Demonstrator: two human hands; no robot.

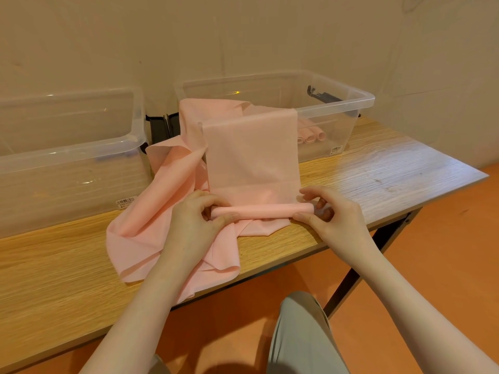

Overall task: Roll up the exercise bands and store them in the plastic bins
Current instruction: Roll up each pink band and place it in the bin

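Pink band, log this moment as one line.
left hand: grips roll end | right hand: pinches other end | pink band: partly rolled, draped over right bin

Matt pink band (pixel 251 157), glossy clear plastic bin (pixel 337 114), grained wood table (pixel 378 174).

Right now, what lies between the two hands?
In the head view, the rolled end of the pink exercise band spans from the left hand to the right hand, each pinching one end.

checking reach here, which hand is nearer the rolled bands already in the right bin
Right. The right hand pinches the roll's end just in front of and below the rolled bands in the right bin; the left hand grips the opposite end, farther left.
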